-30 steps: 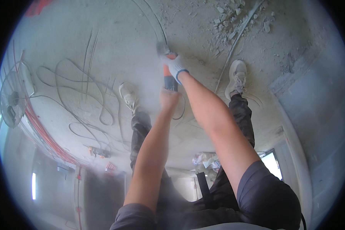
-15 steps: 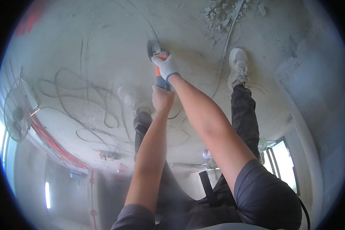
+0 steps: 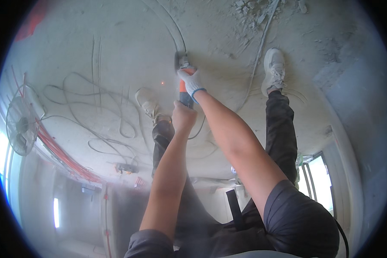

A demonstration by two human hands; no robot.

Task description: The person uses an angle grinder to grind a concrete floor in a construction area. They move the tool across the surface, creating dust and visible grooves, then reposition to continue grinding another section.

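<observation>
Both my hands are closed around an angle grinder [image 3: 184,87] with an orange and dark body. My right hand [image 3: 190,80], in a white knitted glove with a blue cuff, grips the orange front part near the head. My left hand [image 3: 184,117] is wrapped round the dark rear end; it looks bare. The disc and its guard [image 3: 179,61] are down at the concrete floor, at the near end of a curved cut groove [image 3: 176,32]. A small orange spark [image 3: 162,83] glows left of the tool. A cord leads back from the grinder below my hands.
My shoes [image 3: 148,103] [image 3: 274,69] stand either side of the tool. A loose grey cable [image 3: 94,92] winds over the floor at left, near a fan [image 3: 21,125] and red tubing [image 3: 64,155]. Rubble [image 3: 256,10] lies far right beside another cable [image 3: 260,51]. Another power tool [image 3: 127,167] lies at the lower left.
The grinder and both hands have shifted slightly right and nearer in the picture, and the curved groove beyond the disc shows more fully. Haze over my left shoe has thinned.
</observation>
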